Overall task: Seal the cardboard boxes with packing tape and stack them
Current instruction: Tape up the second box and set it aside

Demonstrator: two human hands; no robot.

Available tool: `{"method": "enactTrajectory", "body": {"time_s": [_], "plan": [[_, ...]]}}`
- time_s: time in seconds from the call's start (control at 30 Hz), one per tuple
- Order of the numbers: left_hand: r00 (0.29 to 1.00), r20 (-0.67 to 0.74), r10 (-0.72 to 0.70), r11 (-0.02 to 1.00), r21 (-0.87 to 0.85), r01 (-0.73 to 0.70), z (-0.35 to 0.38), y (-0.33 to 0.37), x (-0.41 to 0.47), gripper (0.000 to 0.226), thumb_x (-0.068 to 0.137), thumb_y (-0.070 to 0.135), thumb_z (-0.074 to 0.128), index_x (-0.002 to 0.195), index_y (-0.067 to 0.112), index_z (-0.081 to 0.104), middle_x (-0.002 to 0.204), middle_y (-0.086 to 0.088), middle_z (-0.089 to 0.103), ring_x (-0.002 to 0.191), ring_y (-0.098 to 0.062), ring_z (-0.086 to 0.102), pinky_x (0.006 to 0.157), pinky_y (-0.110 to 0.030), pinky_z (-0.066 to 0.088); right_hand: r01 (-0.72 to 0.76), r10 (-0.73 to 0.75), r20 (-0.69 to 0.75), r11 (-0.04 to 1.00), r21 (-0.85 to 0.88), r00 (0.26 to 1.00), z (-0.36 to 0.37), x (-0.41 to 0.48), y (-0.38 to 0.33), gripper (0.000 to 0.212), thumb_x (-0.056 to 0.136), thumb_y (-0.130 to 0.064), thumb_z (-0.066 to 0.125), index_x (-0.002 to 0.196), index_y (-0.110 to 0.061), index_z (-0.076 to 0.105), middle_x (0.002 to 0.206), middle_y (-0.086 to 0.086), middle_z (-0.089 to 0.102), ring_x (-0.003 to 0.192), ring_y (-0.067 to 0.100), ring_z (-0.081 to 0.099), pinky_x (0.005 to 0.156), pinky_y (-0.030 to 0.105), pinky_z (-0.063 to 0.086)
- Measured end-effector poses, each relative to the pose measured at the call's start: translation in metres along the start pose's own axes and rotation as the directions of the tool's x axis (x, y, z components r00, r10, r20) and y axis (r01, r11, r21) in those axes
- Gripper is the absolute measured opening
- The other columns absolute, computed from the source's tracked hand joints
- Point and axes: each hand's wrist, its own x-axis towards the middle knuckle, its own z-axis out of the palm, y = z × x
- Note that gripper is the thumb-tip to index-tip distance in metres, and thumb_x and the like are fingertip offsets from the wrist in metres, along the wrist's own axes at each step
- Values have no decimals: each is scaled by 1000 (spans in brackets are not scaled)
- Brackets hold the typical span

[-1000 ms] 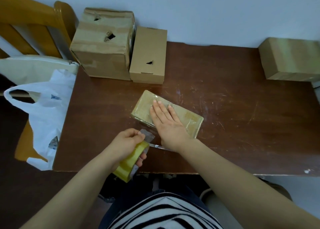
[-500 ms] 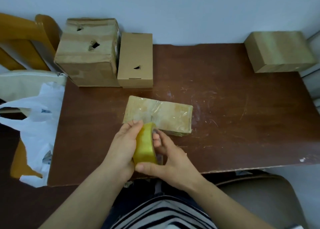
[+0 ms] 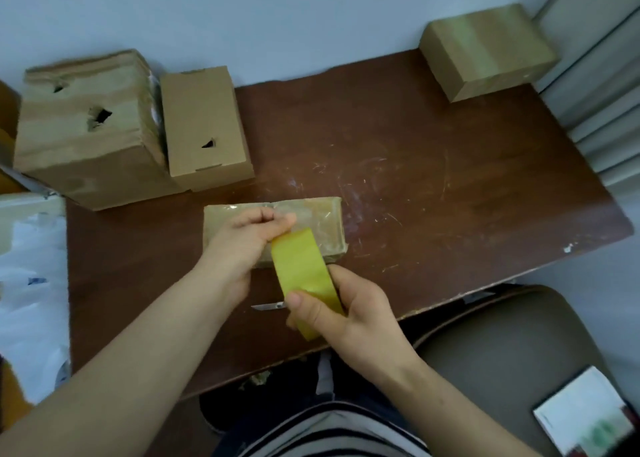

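Taping: right hand (image 3: 353, 314) clasps tape roll (image 3: 301, 273), left hand's (image 3: 242, 238) grip pinches its end (seemingly) over the box (image 3: 325, 214); next, 1 strip down.

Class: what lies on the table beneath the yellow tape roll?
A small metal blade lies on the table; only its pointed end shows. The rest is covered by the tape roll and the right hand gripping it.
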Motion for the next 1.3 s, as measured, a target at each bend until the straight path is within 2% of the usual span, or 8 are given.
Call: {"method": "enactTrajectory", "body": {"time_s": [0.13, 0.27, 0.37, 0.63, 0.93, 1.07, 1.2, 1.3], "plan": [[990, -34, 137, 989, 52, -135, 16, 17, 41, 15, 78, 18, 75, 68, 15, 65, 62, 9, 65, 57, 1, 55, 56, -12, 45, -99, 114, -66, 974, 205, 991, -9, -12, 8, 33, 71, -39, 73, 84, -10, 67, 72, 13, 72, 62, 19, 69, 56, 26, 52], [974, -39, 225, 960, 178, -214, 21, 22, 81, 14, 79, 24, 77, 71, 17, 68, 75, 8, 69, 74, 2, 60, 68, -13, 42, -120, 156, -118, 955, 271, 981, -4, -31, 18, 29, 81, -34, 73, 78, -6, 68, 70, 23, 68, 54, 22, 68, 51, 27, 51], [967, 23, 254, 920, 303, -249, 27, 13, 96, 15, 78, 27, 78, 67, 21, 69, 67, 13, 68, 66, 5, 61, 61, -9, 44, -128, 170, -183, 967, 220, 968, -2, -31, 26, 29, 87, -27, 67, 83, 2, 66, 75, 25, 67, 64, 22, 71, 56, 29, 55], [933, 70, 352, 804, 488, -340, 35, -3, 114, 18, 80, 32, 76, 68, 23, 66, 67, 7, 60, 71, -10, 57, 80, -38, 52, -190, 223, -274, 971, 144, 936, 7, -21, 35, 49, 89, -36, 66, 87, 13, 57, 78, 30, 64, 67, 30, 70, 66, 56, 55], [913, 98, 396, 756, 529, -385, 32, -9, 117, 20, 82, 29, 74, 66, 26, 62, 66, 6, 59, 65, -10, 54, 76, -39, 52, -275, 281, -284, 960, 60, 917, 12, -17, 42, 47, 90, -35, 64, 88, 12, 57, 78, 28, 65, 72, 40, 67, 65, 58, 52], [905, 108, 411, 653, 659, -374, 31, -13, 116, 22, 83, 37, 71, 67, 29, 58, 71, 10, 58, 82, -21, 61, 87, -46, 50, -324, 314, -278, 946, 10, 908, 14, -13, 45, 50, 89, -39, 62, 92, 11, 58, 85, 34, 61, 80, 50, 60, 69, 61, 50], [931, 95, 352, 473, 841, -264, 32, -7, 121, 27, 86, 52, 61, 69, 31, 56, 74, 14, 53, 88, -16, 48, 90, -38, 29, -360, 365, -237, 931, 65, 900, 11, -7, 48, 47, 91, -32, 62, 92, 15, 57, 78, 23, 69, 67, 26, 71, 69, 57, 54], [963, 102, 248, 392, 899, -196, 34, -2, 126, 30, 88, 57, 56, 75, 30, 60, 81, 8, 57, 102, -22, 50, 94, -42, 26, -373, 391, -213, 920, 120, 896, 10, -5, 53, 46, 91, -28, 63, 93, 17, 55, 77, 24, 69, 64, 23, 72, 70, 55, 56]]}}
